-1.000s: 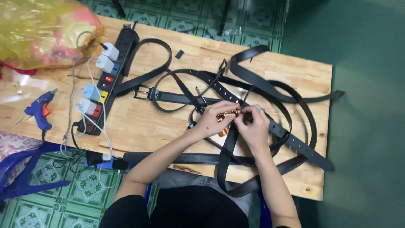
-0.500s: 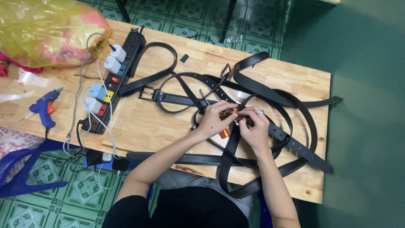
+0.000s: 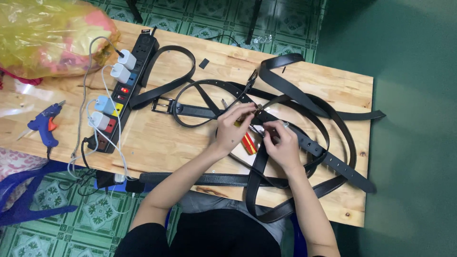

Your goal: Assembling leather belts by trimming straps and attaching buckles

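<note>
Centrally on the wooden surface, both hands grasp a black belt: left hand pinching its buckle, right hand gripping the strap beside a red-handled tool.

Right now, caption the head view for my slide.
Both hands, left hand and right hand, work a buckle on black belts.
</note>
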